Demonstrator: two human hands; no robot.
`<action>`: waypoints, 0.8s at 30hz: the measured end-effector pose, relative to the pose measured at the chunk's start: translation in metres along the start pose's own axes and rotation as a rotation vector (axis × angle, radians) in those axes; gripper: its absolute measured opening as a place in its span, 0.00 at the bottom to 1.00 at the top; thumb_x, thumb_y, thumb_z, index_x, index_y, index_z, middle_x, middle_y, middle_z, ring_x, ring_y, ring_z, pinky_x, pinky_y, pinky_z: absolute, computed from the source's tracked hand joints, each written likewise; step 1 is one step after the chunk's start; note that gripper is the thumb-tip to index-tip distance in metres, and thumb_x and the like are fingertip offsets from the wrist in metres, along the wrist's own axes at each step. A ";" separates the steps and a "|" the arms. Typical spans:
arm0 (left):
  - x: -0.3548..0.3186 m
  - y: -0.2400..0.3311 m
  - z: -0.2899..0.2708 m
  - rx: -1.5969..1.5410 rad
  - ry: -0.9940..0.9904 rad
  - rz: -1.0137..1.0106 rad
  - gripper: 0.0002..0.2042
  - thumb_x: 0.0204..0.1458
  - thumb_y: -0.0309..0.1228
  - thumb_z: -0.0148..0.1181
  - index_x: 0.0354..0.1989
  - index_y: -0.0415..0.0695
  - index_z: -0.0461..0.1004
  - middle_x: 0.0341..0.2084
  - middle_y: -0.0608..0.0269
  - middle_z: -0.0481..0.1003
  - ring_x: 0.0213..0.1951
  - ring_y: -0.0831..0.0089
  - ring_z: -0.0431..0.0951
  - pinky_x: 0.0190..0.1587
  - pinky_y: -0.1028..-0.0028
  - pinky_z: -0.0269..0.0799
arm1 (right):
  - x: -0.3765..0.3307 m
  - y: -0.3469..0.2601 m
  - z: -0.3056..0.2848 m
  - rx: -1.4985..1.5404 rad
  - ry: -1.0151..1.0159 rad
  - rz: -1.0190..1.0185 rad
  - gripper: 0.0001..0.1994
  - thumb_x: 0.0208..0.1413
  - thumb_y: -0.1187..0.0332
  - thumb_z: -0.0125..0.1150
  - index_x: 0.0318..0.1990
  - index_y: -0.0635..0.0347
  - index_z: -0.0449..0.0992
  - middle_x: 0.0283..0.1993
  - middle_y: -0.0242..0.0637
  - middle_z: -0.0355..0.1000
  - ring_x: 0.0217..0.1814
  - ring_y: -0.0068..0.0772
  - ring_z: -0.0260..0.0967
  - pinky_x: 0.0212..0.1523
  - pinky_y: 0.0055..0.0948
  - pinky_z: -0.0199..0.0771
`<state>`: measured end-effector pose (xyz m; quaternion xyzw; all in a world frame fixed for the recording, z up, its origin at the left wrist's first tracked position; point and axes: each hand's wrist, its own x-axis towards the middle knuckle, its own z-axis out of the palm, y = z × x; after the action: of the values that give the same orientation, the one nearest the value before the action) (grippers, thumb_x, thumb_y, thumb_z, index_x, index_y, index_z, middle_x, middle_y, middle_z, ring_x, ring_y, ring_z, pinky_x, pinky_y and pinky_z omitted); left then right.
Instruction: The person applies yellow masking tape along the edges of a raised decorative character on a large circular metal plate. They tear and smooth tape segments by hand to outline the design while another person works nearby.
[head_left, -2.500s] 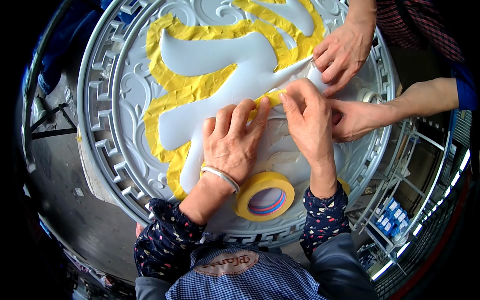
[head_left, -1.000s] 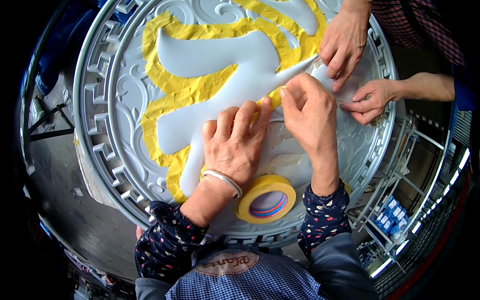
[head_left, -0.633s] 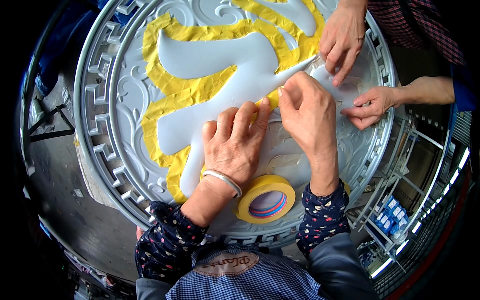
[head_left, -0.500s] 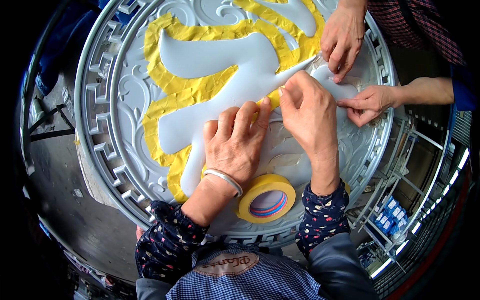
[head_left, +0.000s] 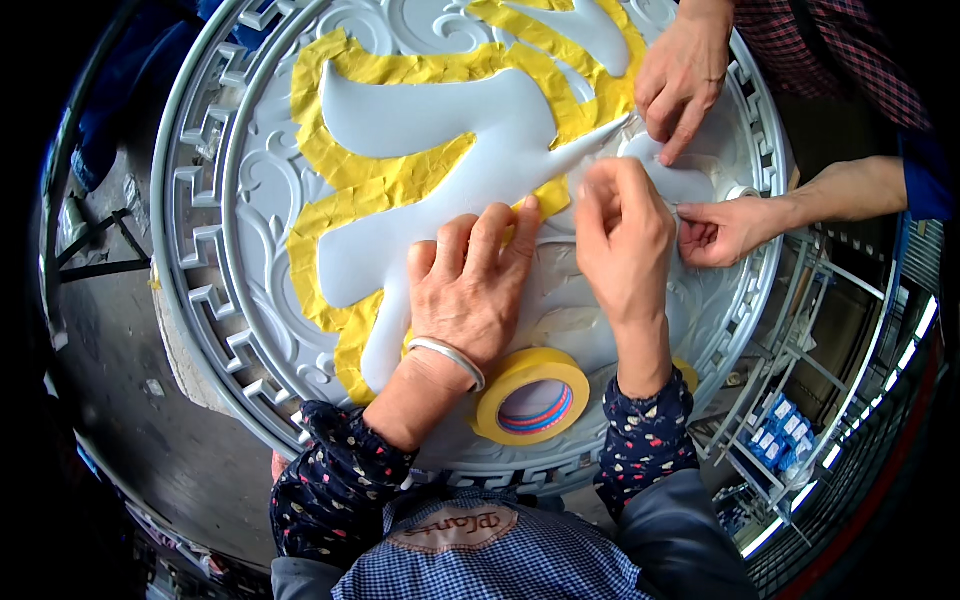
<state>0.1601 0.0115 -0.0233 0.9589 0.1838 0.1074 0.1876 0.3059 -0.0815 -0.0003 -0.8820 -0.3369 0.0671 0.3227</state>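
A large round grey-white relief panel (head_left: 375,232) lies beneath my hands, carrying a smooth raised shape bordered by crinkled yellow masking tape (head_left: 362,180). My left hand (head_left: 465,290) rests on the raised shape, fingers stretched out and fingertips at a short yellow tape strip (head_left: 551,197). Just right of that strip, my right hand (head_left: 630,240) is raised, its fingers curled together. Motion blurs its fingertips, so anything small between them is hidden. A yellow tape roll (head_left: 531,396) lies on the panel between my wrists.
Another person's upper hand (head_left: 685,80) touches the panel at the top right; their lower hand (head_left: 732,232) is curled close to my right hand. A white roll (head_left: 741,193) sits beside it. A metal rack (head_left: 790,375) with blue-and-white packages (head_left: 783,432) stands at the right.
My right hand has moved right and up off the yellow strip, whose end now shows. My left hand has stayed put. The other person's lower hand has shifted slightly down, uncovering the white roll.
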 end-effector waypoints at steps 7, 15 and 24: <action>0.000 0.001 0.001 -0.003 0.024 -0.012 0.30 0.53 0.30 0.59 0.69 0.53 0.72 0.54 0.71 0.70 0.55 0.68 0.71 0.51 0.63 0.65 | -0.019 -0.002 -0.007 -0.291 -0.010 -0.231 0.17 0.56 0.81 0.63 0.53 0.60 0.81 0.43 0.41 0.73 0.44 0.45 0.76 0.44 0.40 0.78; 0.000 0.000 -0.002 -0.021 -0.011 -0.024 0.31 0.54 0.30 0.57 0.70 0.53 0.70 0.55 0.71 0.70 0.56 0.67 0.71 0.53 0.63 0.64 | 0.032 -0.006 0.000 0.216 -0.018 0.215 0.07 0.59 0.71 0.70 0.36 0.64 0.77 0.27 0.41 0.79 0.28 0.36 0.79 0.34 0.33 0.77; -0.001 -0.002 -0.002 -0.035 -0.023 -0.023 0.31 0.53 0.30 0.57 0.71 0.52 0.69 0.56 0.70 0.69 0.56 0.68 0.70 0.52 0.63 0.64 | 0.057 0.012 0.013 0.152 -0.150 0.352 0.10 0.56 0.68 0.73 0.33 0.63 0.78 0.27 0.39 0.81 0.27 0.34 0.78 0.35 0.34 0.77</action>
<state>0.1583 0.0130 -0.0226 0.9545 0.1908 0.0975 0.2076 0.3518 -0.0454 -0.0121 -0.8930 -0.1944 0.2131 0.3455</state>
